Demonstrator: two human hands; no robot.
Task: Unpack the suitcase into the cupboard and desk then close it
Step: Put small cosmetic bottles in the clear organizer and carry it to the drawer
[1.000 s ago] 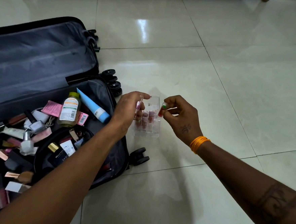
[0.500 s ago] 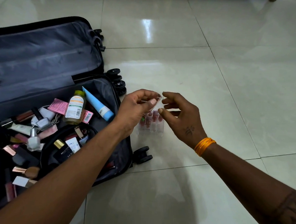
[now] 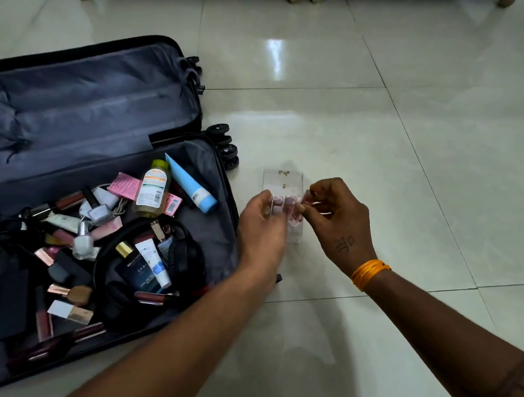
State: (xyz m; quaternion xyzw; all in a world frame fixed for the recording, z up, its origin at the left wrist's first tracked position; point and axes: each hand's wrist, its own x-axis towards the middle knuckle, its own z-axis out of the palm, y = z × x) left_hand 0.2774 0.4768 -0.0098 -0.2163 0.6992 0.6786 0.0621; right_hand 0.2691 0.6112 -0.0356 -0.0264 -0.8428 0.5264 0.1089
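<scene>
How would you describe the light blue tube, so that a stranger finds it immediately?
Look in the open suitcase, at the full half nearer the person. The blue tube lies at its far right corner, beside a yellow-capped bottle. It alone is light blue.

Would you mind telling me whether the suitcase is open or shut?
Open: the suitcase lies flat on the floor, its lid folded back, cosmetics showing inside.

The suitcase point(image 3: 108, 162) is black outside with a grey-blue lining. Inside it, at the far edge of the clutter, a light blue tube point(image 3: 190, 184) lies beside a yellowish bottle point(image 3: 152, 189) with a white and orange label. Right of the suitcase, the floor point(image 3: 382, 144) is glossy off-white tile. The right wrist wears orange bangles point(image 3: 368, 272).
</scene>
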